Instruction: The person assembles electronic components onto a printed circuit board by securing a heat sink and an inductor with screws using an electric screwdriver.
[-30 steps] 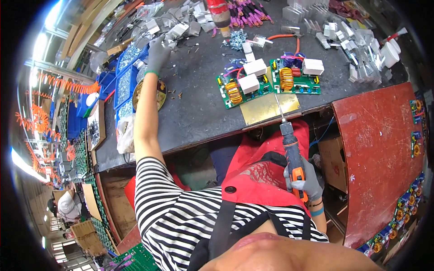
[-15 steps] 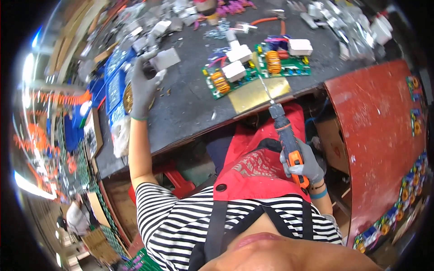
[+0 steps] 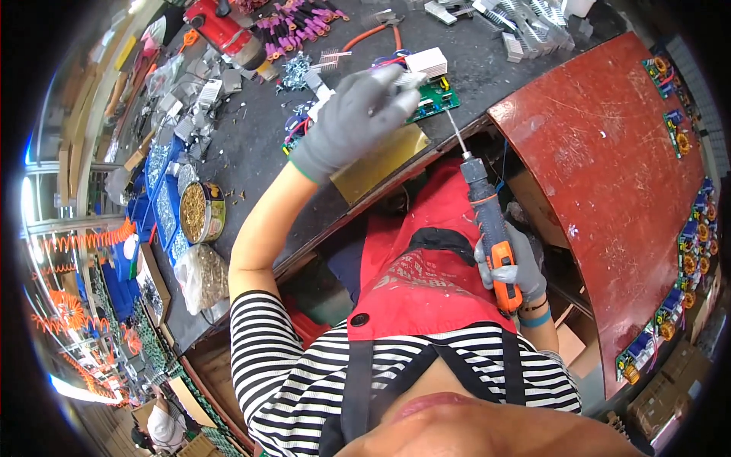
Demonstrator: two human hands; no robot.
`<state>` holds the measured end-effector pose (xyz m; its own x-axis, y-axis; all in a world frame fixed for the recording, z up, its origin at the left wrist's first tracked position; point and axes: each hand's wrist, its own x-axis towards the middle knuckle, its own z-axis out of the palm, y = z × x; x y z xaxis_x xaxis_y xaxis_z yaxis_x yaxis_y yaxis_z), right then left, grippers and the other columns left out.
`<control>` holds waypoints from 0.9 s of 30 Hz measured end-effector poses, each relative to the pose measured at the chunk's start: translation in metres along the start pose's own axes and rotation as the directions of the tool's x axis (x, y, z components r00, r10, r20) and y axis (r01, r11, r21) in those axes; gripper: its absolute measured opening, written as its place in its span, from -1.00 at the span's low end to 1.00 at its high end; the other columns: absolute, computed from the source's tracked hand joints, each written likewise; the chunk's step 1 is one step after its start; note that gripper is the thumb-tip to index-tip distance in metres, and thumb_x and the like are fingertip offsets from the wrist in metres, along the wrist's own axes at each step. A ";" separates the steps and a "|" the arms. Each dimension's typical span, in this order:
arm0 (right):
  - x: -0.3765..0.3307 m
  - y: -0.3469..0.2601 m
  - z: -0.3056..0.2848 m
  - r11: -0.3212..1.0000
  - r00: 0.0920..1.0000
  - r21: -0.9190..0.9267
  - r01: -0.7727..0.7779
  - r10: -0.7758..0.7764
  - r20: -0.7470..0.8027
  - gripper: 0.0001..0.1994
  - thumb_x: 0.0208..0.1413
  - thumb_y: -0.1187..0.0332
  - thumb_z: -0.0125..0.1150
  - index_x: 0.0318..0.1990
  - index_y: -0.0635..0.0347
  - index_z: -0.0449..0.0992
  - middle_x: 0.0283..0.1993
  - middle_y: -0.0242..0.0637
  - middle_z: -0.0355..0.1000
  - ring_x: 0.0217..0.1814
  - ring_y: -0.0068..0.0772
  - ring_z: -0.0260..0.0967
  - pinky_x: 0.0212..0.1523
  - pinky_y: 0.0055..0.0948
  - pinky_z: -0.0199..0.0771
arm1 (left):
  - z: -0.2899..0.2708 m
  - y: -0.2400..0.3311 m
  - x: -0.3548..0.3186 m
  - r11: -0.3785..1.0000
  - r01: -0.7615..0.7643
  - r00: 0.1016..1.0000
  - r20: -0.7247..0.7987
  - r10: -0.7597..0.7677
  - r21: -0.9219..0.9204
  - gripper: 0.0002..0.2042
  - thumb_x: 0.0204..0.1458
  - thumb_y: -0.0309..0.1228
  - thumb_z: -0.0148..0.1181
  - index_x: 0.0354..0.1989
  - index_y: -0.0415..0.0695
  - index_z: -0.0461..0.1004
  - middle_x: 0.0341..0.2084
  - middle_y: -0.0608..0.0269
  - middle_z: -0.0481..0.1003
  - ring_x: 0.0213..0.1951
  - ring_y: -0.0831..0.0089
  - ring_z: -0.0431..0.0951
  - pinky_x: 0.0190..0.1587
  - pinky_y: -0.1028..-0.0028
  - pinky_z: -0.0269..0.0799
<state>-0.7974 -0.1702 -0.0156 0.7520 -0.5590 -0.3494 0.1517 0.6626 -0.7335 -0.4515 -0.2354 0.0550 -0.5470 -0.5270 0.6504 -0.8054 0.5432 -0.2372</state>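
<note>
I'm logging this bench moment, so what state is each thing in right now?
left hand: gloved, raised over the green circuit board, gripping a small pale part.
right hand: gloved, shut on the electric screwdriver.
electric screwdriver: tilted, bit pointing up toward the board, not touching it.
round tin: open, full of brass-coloured screws.
red panel: lying flat, boards lined along its right edge.

One electric screwdriver (image 3: 491,228), one round tin of screws (image 3: 199,212), two gloved hands, and perhaps two green circuit boards (image 3: 434,97).

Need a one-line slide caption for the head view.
Gloved left hand over green circuit board; right hand holds electric screwdriver.
</note>
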 end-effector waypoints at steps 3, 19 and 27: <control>-0.001 -0.002 -0.004 0.998 0.998 0.034 0.061 -0.061 -0.011 -0.17 -0.30 0.39 0.39 0.25 0.27 0.16 -0.27 -0.21 0.40 -0.50 -0.46 0.41 -0.51 -0.49 0.48 | 0.028 0.007 0.004 0.999 0.035 0.995 0.096 -0.033 -0.026 -0.68 -0.05 -0.47 0.31 -0.07 -0.04 0.49 -0.17 0.22 0.49 -0.23 0.20 0.55 -0.21 0.33 0.53; 0.002 0.003 -0.014 0.993 0.990 -0.011 0.119 -0.120 -0.075 -0.21 -0.34 0.35 0.36 0.18 0.30 0.19 -0.28 -0.19 0.40 -0.56 -0.42 0.41 -0.59 -0.48 0.47 | -0.003 0.011 -0.004 0.850 0.525 0.839 0.184 -0.512 -0.032 -0.53 -0.05 -0.24 0.35 0.07 -0.07 0.48 0.00 0.10 0.48 0.05 0.07 0.48 0.10 0.21 0.39; 0.003 -0.004 -0.007 0.997 0.998 -0.030 0.064 -0.064 0.004 -0.15 -0.36 0.34 0.43 0.20 0.31 0.18 -0.28 -0.19 0.41 -0.55 -0.41 0.42 -0.56 -0.47 0.46 | -0.015 -0.108 -0.174 0.268 0.963 0.268 0.027 -0.963 -0.001 -0.78 0.05 -0.31 0.24 -0.19 -0.14 0.60 -0.27 0.06 0.61 -0.24 0.24 0.63 -0.15 0.37 0.49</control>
<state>-0.8000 -0.1781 -0.0179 0.7434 -0.5981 -0.2994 0.1801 0.6101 -0.7715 -0.2656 -0.1925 -0.0220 0.6226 -0.6822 0.3833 -0.7428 -0.3611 0.5638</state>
